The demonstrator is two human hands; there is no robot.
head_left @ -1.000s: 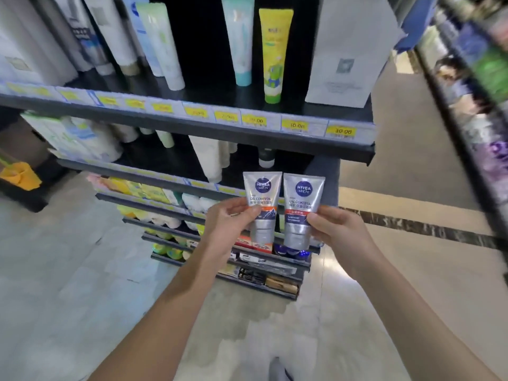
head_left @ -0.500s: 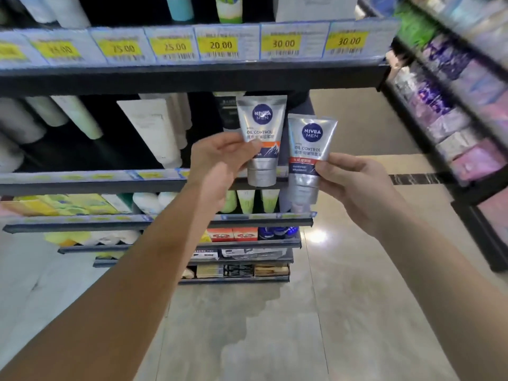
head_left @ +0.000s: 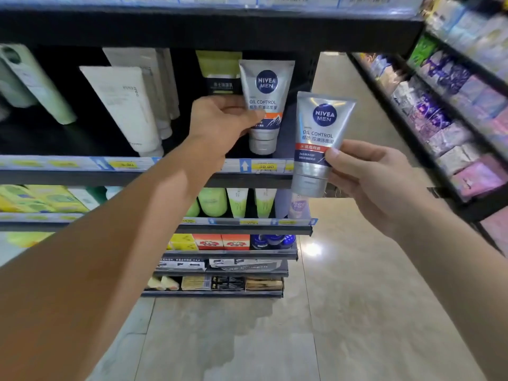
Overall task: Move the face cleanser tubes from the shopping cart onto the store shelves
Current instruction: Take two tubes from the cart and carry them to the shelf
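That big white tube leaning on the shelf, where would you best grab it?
Probably mid-body on the white tube, coming from the front and its open left side. It stands on its cap, leaning with the wide flat end up-left, and more tubes crowd its right.

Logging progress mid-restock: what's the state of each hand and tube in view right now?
left hand: grips orange-band tube
orange-band tube: cap down, over the shelf; whether it rests on it, cannot tell
right hand: pinches red-band tube
red-band tube: cap down, slightly tilted, in front of the shelf, not placed
white tube: on shelf, leaning
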